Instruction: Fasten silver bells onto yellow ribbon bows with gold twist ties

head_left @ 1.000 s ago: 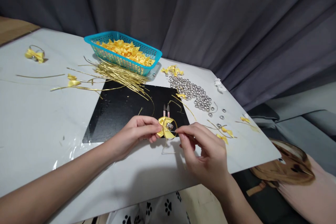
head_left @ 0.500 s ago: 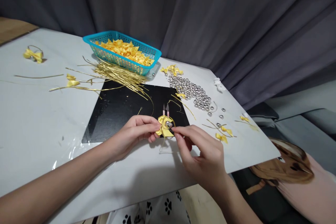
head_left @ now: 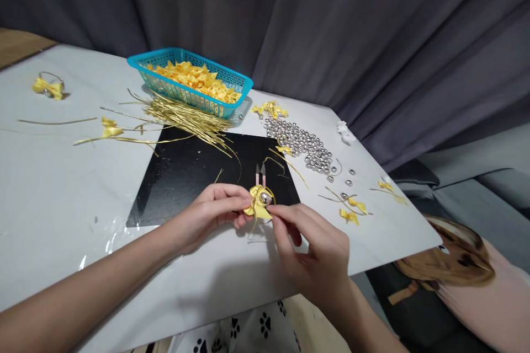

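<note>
Closest to me, under the table's near edge, I see a paw-print cloth [head_left: 240, 331] and, off to the right, a cushion [head_left: 455, 270] printed with a cartoon figure. Both forearms reach in over the white table [head_left: 49, 198], whose clear plastic cover wrinkles near the left arm.

My left hand [head_left: 207, 215] has its fingers [head_left: 238, 198] pinched closed on a yellow bow [head_left: 256, 207], held just above the table at the front edge of a black mat [head_left: 186, 176]. A small silver bell [head_left: 266, 198] sits on the bow. My right hand [head_left: 314, 253] meets it from the right, fingers [head_left: 277, 214] closed tight on the gold wire [head_left: 252, 227] wound round the bow.

Just behind the bow, pink-handled snips [head_left: 260, 174] lie on the mat. To the right, a few loose bows [head_left: 351, 209] are scattered. Farther back lie a heap of silver bells [head_left: 302, 146] and a sheaf of gold wires [head_left: 186, 118], then a teal basket [head_left: 144, 63] full of yellow bows. A finished bow [head_left: 43, 87] rests at the far left. A dark grey curtain [head_left: 331, 22] closes off the room behind.
</note>
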The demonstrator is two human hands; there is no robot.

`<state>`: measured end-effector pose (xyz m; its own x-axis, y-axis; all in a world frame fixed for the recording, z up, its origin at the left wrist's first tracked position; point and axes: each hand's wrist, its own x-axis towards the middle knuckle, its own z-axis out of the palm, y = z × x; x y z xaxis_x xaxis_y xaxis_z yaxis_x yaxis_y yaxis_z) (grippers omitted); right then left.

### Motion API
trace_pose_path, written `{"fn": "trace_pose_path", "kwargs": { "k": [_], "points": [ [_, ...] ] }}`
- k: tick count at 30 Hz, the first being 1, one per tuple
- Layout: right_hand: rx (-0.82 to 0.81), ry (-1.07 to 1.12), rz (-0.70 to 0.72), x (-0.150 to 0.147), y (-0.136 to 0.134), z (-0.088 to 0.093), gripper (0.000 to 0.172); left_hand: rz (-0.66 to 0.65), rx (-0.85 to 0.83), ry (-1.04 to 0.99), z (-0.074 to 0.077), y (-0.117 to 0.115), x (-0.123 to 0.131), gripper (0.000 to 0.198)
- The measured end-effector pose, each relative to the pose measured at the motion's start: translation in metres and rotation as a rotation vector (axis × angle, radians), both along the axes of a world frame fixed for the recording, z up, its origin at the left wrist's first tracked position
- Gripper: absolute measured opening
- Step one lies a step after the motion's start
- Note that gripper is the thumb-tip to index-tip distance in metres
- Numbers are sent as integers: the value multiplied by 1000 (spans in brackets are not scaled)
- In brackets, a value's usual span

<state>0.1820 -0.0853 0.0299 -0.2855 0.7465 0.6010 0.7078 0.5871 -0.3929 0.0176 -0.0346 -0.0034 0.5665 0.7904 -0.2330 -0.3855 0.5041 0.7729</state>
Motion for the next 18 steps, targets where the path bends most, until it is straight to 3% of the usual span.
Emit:
{"fn": "trace_pose_path", "kwargs": {
  "k": [8,18],
  "points": [
    [-10,-68,-29,0,-5,-8,21,14,26,50,1,-1,1,14],
    [-37,32,-42,0,-3,-17,19,36,45,74,0,0,2,13]
  ]
}}
